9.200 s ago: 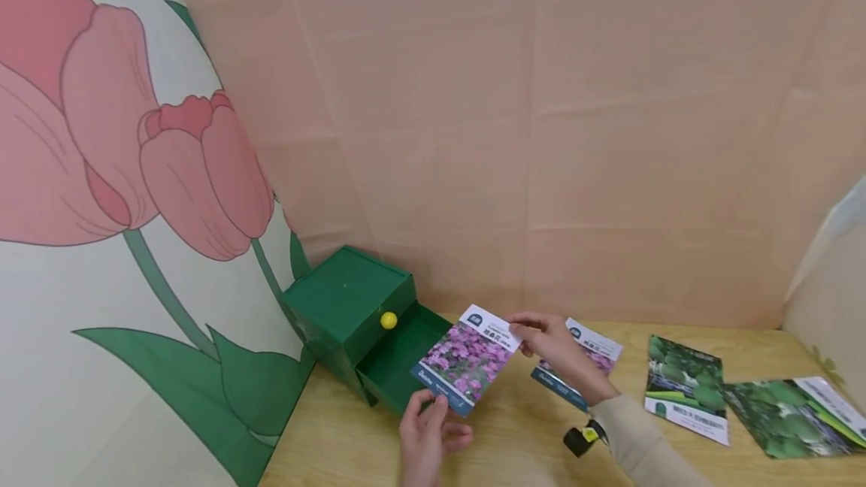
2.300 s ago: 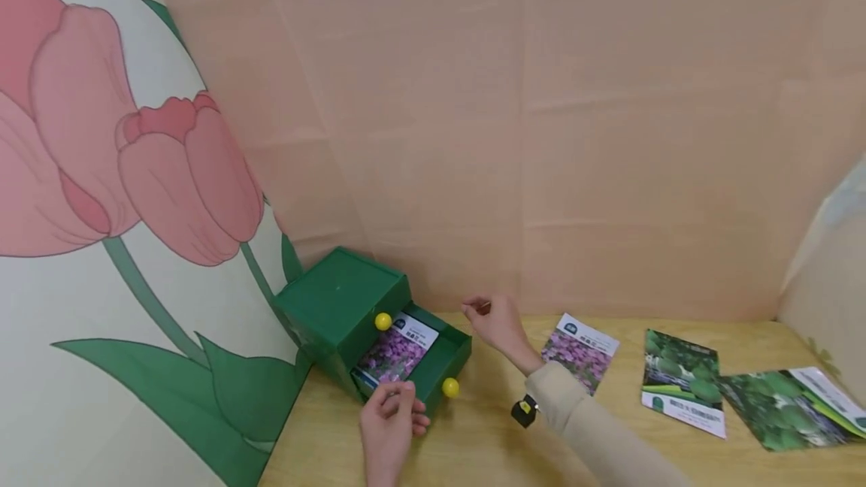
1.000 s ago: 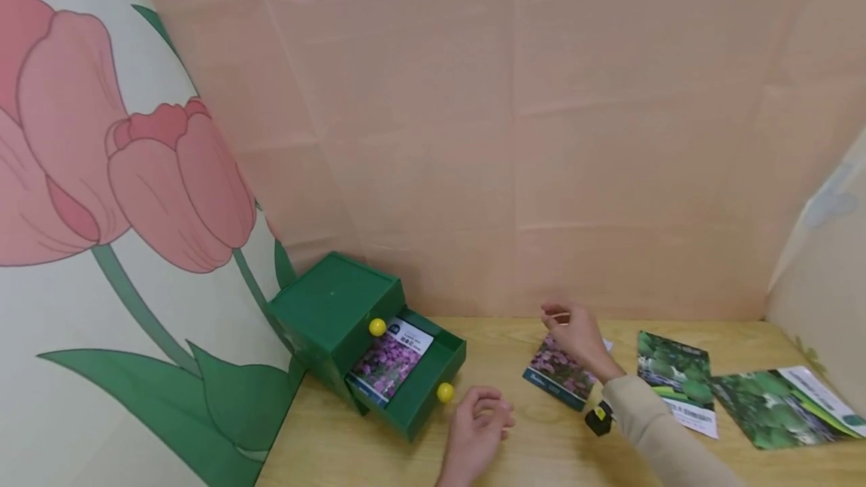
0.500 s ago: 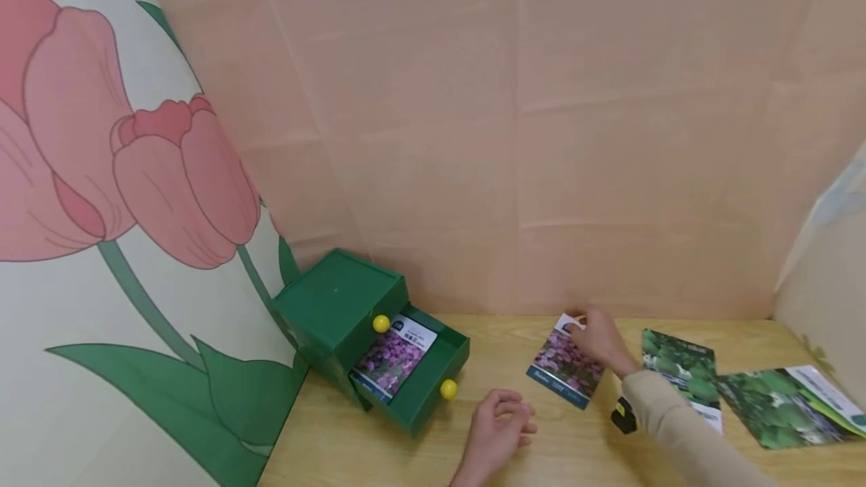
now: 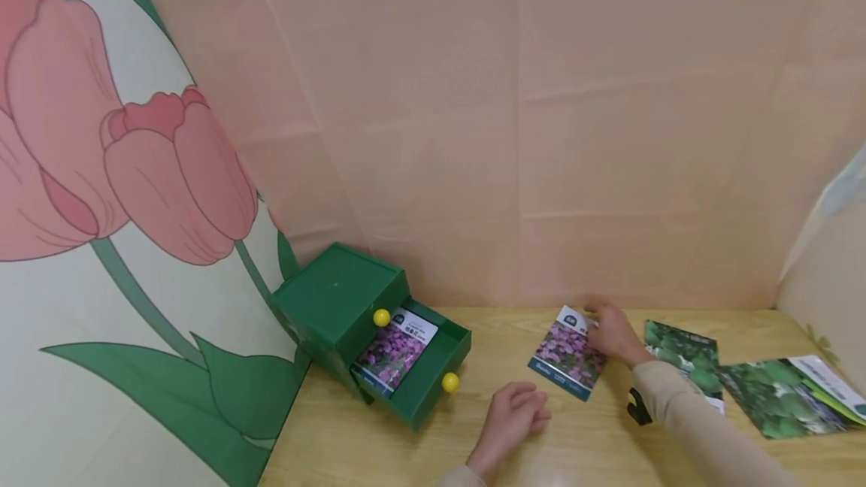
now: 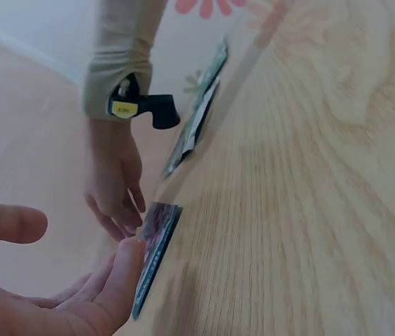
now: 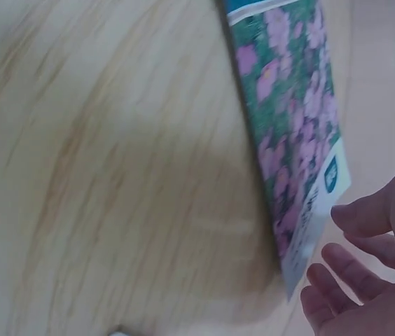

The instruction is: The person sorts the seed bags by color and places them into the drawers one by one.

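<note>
A seed packet with pink flowers (image 5: 567, 352) lies on the table. My right hand (image 5: 614, 334) is at its white top end; in the right wrist view, the thumb and fingertips of the right hand (image 7: 376, 255) are beside the packet's edge (image 7: 292, 126), not closed over it. My left hand (image 5: 510, 421) hovers nearer the front with relaxed, slightly bent fingers and nothing in it. A similar pink-flower packet (image 5: 395, 352) lies inside the pulled-out lower drawer (image 5: 433, 378) of a green two-drawer box (image 5: 341, 291) with yellow knobs.
Two packets with green leaves lie to the right: one (image 5: 683, 348) partly behind my right forearm, the other (image 5: 778, 400) farther right. A pink-brown sheet (image 5: 521, 134) hangs behind the wooden table (image 5: 338, 442). A tulip-painted wall (image 5: 68, 307) stands at left.
Earlier both hands held a pink-flower packet by the drawer; it now lies inside. Since then the right hand has moved right to the other pink-flower packet, and the left hand has moved right.
</note>
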### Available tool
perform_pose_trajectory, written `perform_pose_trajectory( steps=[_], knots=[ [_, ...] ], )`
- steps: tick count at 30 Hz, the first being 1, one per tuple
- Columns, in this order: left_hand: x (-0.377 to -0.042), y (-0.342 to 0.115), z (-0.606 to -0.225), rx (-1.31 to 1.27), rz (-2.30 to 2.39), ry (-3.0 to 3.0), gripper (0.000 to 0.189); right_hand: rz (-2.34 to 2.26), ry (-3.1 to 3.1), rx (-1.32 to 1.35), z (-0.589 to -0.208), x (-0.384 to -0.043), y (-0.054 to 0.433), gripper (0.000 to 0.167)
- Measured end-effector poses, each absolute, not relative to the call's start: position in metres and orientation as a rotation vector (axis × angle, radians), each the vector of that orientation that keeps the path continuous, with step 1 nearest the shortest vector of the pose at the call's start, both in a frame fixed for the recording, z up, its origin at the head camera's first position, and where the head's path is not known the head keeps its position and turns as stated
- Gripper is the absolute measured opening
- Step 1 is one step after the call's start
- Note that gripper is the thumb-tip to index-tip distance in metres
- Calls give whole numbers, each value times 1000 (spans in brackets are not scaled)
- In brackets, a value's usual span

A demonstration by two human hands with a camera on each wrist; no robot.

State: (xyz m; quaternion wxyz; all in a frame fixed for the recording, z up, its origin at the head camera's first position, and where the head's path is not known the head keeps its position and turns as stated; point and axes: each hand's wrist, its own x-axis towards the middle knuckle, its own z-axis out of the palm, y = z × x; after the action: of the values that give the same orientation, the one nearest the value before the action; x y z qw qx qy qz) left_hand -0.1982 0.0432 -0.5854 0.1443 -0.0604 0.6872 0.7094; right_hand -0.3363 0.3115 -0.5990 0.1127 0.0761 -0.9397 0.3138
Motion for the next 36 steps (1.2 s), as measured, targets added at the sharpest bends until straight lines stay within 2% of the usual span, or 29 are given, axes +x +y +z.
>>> perform_pose_trajectory(
  steps=[7, 14, 27, 34, 36],
  knots=[
    [-209, 56, -594, -214, 2122, 1804, 36, 779, -2776, 211, -603, -335, 317, 43],
    [-215, 64, -604, -250, 2198, 1595, 21, 745, -2889, 131, -604, -336, 321, 45],
    [-221, 79, -606, -283, 2196, 1571, 16, 782, -2964, 68, -608, -335, 320, 45],
    [-219, 80, -608, -186, 2207, 1654, 45, 903, -2925, 48, -600, -331, 318, 28],
    [-218, 81, -610, -182, 2206, 1692, 44, 943, -2920, 47, -600, -331, 319, 22]
  ],
)
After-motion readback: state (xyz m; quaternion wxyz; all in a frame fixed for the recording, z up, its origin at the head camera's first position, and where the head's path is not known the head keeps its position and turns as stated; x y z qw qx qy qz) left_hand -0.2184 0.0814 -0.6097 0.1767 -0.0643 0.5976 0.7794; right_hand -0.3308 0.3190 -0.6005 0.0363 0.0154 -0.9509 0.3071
